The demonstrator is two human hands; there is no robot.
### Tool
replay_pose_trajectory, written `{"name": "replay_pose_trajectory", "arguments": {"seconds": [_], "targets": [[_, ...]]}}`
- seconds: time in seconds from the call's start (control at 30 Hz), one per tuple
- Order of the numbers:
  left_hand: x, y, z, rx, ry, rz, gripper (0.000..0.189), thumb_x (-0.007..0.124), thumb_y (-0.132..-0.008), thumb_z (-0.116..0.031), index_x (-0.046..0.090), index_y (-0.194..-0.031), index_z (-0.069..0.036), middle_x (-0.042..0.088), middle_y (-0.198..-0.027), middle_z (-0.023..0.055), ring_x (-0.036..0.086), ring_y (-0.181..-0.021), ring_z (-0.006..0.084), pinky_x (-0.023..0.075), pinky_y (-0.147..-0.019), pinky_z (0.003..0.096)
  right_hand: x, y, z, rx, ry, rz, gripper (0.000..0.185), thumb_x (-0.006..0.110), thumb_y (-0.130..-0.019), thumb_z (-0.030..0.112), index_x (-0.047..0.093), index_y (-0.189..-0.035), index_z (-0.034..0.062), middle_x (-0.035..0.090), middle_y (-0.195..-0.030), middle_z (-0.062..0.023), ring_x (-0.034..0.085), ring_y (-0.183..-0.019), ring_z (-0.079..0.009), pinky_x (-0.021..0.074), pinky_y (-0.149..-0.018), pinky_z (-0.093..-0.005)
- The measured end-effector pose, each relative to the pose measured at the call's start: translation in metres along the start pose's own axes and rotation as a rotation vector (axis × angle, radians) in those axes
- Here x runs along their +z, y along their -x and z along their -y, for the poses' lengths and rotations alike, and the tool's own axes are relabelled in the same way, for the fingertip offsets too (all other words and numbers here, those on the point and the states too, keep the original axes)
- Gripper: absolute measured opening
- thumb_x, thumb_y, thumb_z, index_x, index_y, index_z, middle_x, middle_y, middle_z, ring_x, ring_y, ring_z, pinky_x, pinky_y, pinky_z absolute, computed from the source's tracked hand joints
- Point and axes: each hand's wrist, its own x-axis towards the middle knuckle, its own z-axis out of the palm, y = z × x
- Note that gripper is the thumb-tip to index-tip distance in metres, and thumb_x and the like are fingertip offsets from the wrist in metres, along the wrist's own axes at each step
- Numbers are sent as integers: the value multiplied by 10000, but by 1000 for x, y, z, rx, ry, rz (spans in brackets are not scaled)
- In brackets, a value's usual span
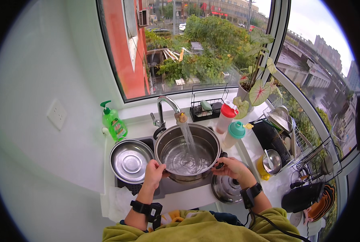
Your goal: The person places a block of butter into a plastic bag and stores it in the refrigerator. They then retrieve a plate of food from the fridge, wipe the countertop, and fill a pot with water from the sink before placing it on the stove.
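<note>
A stainless steel pot (187,151) with black side handles stands over the sink (180,185), water in it. The faucet (168,106) above pours a stream into the pot. My left hand (156,172) grips the pot's near left rim, thumb on top. At its right side, my right hand (233,168) has its fingers around the black handle (221,160). A shallow steel pan (131,161) sits left of the pot. Below my right hand lies a steel lid (227,187), partly covered by that hand and wrist.
A green soap bottle (115,124) stands back left. Two shaker bottles, red-topped (227,116) and teal-topped (235,133), are right of the pot. Farther right are a yellow mug (269,165), a dish rack (301,142) and a black pan (302,198). A cable runs from my right wrist.
</note>
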Motion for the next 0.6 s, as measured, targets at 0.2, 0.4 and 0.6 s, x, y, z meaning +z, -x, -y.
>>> {"name": "replay_pose_trajectory", "arguments": {"seconds": [0.2, 0.4, 0.6], "targets": [[-2, 3, 6, 42, -30, 14, 186, 572, -822, -14, 401, -769, -61, 511, -733, 48, 586, -602, 166, 588, -561, 392, -4, -13, -14, -5, -132, -27, 132, 598, -843, 75, 553, -855, -48, 567, -835, -114, 634, -801, -274, 576, -771, -392], [-5, -1, 18, 74, -41, -18, 225, 601, -810, -9, 389, -746, -48, 461, -704, 23, 528, -581, 110, 547, -500, 301, -8, -23, -24, 80, -155, -74, 103, 561, -831, 48, 542, -866, -47, 582, -833, -128, 630, -799, -281, 579, -758, -360], [-5, 0, 26, 48, 19, 5, 234, 603, -808, -4, 385, -740, -54, 463, -704, 17, 504, -587, 97, 531, -500, 286, -13, -27, -26, 140, -173, 28, 129, 515, -785, -4, 536, -888, -79, 611, -921, -190, 635, -822, -303, 575, -739, -341]]}}
